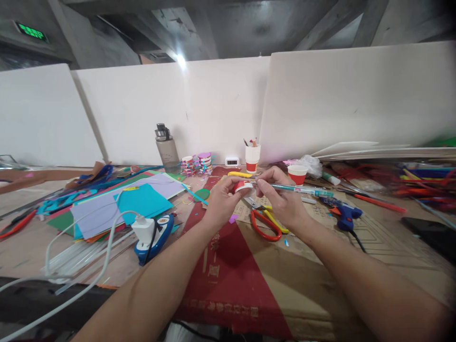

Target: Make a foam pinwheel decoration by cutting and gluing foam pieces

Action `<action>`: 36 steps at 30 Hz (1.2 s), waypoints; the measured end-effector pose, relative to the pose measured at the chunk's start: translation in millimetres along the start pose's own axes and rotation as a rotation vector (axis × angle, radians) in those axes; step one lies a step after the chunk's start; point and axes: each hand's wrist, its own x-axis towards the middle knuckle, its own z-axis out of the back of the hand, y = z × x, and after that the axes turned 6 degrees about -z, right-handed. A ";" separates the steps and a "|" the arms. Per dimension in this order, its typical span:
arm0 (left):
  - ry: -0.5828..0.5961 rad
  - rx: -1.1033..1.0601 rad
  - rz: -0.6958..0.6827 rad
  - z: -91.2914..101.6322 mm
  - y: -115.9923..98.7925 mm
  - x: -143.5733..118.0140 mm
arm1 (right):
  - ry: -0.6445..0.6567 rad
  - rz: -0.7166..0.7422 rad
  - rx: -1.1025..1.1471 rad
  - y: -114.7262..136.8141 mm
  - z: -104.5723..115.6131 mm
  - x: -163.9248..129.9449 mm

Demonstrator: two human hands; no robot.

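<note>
I'm looking down on a cardboard-covered table [320, 285] with a red printed panel, fenced by white boards, and littered with craft gear. To the left lies a fan of coloured paper sheets [121, 206] and a white charger [143, 229] with its cable; at the back stand a grey water bottle [166, 149] and a white-and-red cup of pens [252, 158]. Nearer, a blue glue gun [342, 213] sits to the right, and red-and-yellow scissors [265, 223] lie just under my hands.

My left hand [223, 199] is curled around a small red-and-white paper cup [243, 187], pinching it by the rim and held above the table. My right hand [281, 197] pinches a teal pen [302, 189] between thumb and fingers, its tip touching the cup's edge.

I judge the step in hand as marking or scoring the cup — the next move calls for a steady cup, light pressure and slow turning from the left hand so the line stays true.
</note>
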 end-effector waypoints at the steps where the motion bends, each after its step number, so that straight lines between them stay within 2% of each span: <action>1: -0.009 0.052 -0.013 0.7 -1.0 -0.3 | -0.003 0.004 -0.027 -0.4 -0.3 -0.4; 6: 0.020 0.189 -0.042 0.9 -6.3 -1.9 | -0.016 0.031 -0.094 -0.4 -0.3 -1.1; 12: 0.022 0.199 -0.095 -1.8 -7.2 -2.5 | -0.006 0.045 -0.098 0.3 0.9 -1.7; 22: 0.046 0.169 -0.083 -1.8 -12.8 -3.1 | -0.007 0.067 -0.165 2.7 0.5 -2.0; 29: 0.057 0.171 -0.087 -2.1 -8.9 -4.0 | -0.005 0.073 -0.195 3.9 0.2 -1.7; 36: 0.023 0.166 -0.060 -1.2 -7.0 -2.3 | 0.027 0.045 -0.112 4.9 4.6 -1.5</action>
